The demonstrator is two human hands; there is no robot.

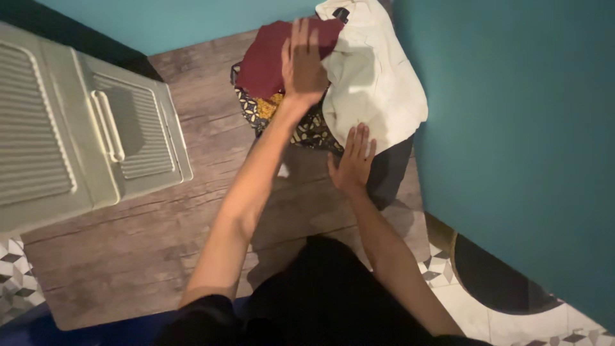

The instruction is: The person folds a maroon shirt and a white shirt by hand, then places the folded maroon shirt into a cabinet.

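Maroon cloth: one dark red garment (266, 61) lies at the top of a pile on the wooden floor (160, 218); the left hand (302, 64) rests flat on its right part, fingers spread and open, gripping nothing
Cream cloth: one pale garment (378, 77) lies just right of the maroon one, touching the teal wall (512, 128); the right hand (353, 160) lies open on its lower edge, fingers straight, palm down
Patterned cloth: one dark piece with pale and yellow print (301, 131) shows under the other two, between the two hands
Dark cloth: one black piece (387, 173) hangs below the cream garment, just right of the right hand
Hands: two, both the person's own, both open; the left is farther up the pile, the right nearer the body
Cabinet: one grey louvred unit (77, 134) with a handle stands well left of the pile
Count of cloths: four visible in the pile
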